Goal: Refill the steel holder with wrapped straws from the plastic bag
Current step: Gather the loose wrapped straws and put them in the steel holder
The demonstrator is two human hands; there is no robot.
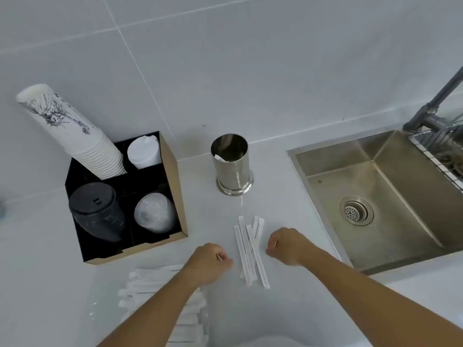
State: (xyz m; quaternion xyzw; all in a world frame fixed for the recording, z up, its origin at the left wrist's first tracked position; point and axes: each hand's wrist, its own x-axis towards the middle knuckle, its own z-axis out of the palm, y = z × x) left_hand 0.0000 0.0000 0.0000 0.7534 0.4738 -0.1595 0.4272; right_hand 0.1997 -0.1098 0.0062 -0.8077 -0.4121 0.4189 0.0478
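While both bare hands hover curled above the pale counter (288,309), the left hand (209,262) and right hand (288,246) each pinch something thin I cannot identify. Between them lie about five white paper-wrapped straws (250,251), loosely crossed. Beyond these stands the cylindrical steel holder (231,164), one paper scrap inside. Under the left forearm lies the clear plastic bag of wrapped straws (150,284). Left of that hand, a four-compartment cardboard organiser (172,171) holds cups and lids; no writing is readable.
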